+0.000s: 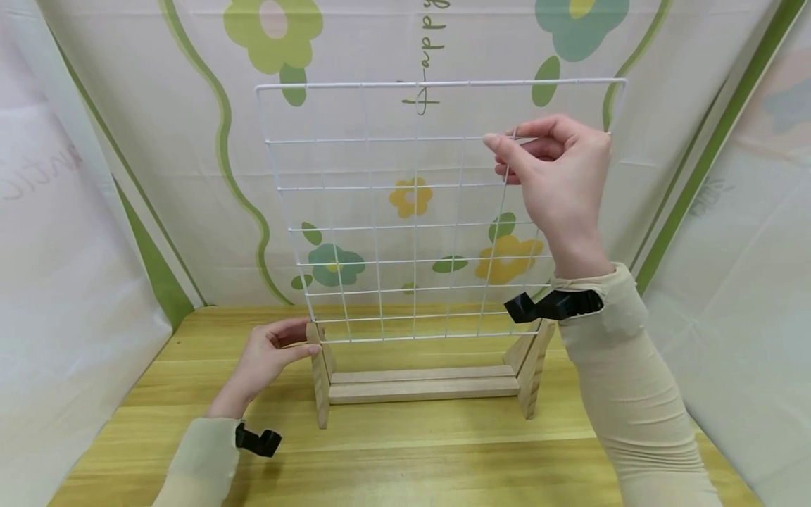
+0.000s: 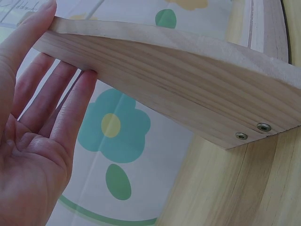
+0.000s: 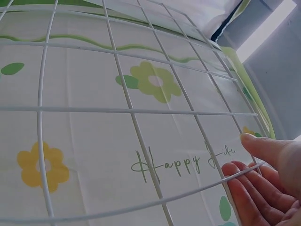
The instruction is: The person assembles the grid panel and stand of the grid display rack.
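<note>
A white wire grid panel (image 1: 415,229) stands upright over a wooden stand (image 1: 424,391) with two side pieces and crossbars between them. The grid's lower corners meet the upper ends of the side pieces; whether they sit in grooves I cannot tell. My left hand (image 1: 262,362) holds the top of the left side piece (image 2: 164,70), thumb on one edge and fingers on the other. High on the grid's right part, my right hand (image 1: 564,176) pinches the wires between thumb and fingers. In the right wrist view, the fingertips (image 3: 233,168) reach behind the wires.
The stand rests on a light wooden table (image 1: 418,458). Behind it hangs a pale cloth backdrop (image 1: 393,42) printed with flowers and lettering, and cloth walls (image 1: 754,282) rise at both sides. Two metal screws (image 2: 263,127) show low on the left side piece.
</note>
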The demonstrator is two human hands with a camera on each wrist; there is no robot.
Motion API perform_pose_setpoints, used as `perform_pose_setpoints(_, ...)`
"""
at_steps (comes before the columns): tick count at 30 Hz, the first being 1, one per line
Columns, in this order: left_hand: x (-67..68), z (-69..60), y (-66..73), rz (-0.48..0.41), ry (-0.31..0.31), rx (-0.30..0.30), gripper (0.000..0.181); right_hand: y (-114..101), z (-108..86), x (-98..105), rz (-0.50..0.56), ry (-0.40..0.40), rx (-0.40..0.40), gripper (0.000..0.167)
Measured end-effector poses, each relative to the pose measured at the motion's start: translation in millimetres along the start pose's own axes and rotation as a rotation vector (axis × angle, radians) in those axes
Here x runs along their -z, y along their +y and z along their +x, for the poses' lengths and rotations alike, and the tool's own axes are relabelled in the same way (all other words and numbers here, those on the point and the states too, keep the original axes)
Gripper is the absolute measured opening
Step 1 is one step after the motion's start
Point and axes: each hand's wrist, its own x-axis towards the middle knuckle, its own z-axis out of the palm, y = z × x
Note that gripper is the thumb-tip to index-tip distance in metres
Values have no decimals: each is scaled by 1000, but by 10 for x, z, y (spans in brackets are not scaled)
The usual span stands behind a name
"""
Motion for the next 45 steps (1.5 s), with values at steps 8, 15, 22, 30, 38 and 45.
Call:
perform_pose_setpoints(8, 0, 3, 16, 0, -4, 4, 51, 42, -58, -4, -22, -5, 1, 29)
perform_pose_setpoints(15, -3, 13, 20, 0, 2, 0, 51, 79, -103, 0, -10, 3, -4, 28)
perform_pose_setpoints(22, -6, 7, 15, -2, -3, -1, 49, 97, -186, -3, -23, 11, -3, 25)
perform_pose_setpoints(30, -6, -1, 13, -6, -4, -19, 47, 137, -289, 15, 36, 28, -15, 23)
perform_pose_setpoints(38, -12, -3, 3, -17, -5, -23, 47, 181, -353, 29, 43, 37, -4, 22)
perform_pose_setpoints(45, -10, -5, 5, -12, -6, -17, 49, 142, -436, 30, 31, 37, 1, 21)
